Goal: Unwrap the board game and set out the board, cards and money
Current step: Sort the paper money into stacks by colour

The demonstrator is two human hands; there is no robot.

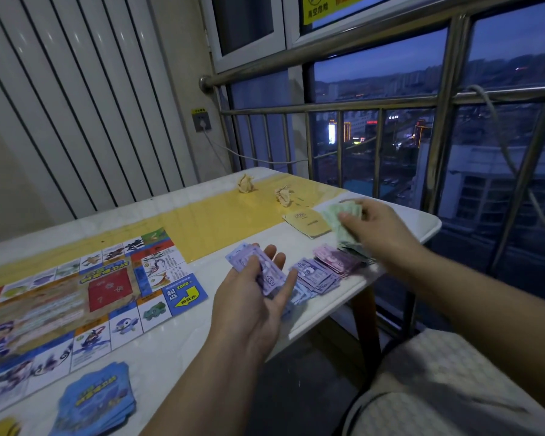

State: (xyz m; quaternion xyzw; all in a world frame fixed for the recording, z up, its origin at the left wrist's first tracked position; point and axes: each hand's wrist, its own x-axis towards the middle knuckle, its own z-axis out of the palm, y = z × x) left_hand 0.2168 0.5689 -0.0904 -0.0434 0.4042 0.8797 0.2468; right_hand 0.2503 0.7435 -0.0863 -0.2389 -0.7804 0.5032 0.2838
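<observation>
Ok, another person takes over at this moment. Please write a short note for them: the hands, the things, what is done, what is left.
Hands: the left hand, palm up, holds purple notes under its thumb. The right hand grips green notes.
Things: the board lies unfolded on the table, with the blue cards stacked in front of it. The note piles lie near the right edge.
Done: board and blue cards are out, and part of the money is sorted.
Left: probably lay down both held bundles as piles.
</observation>
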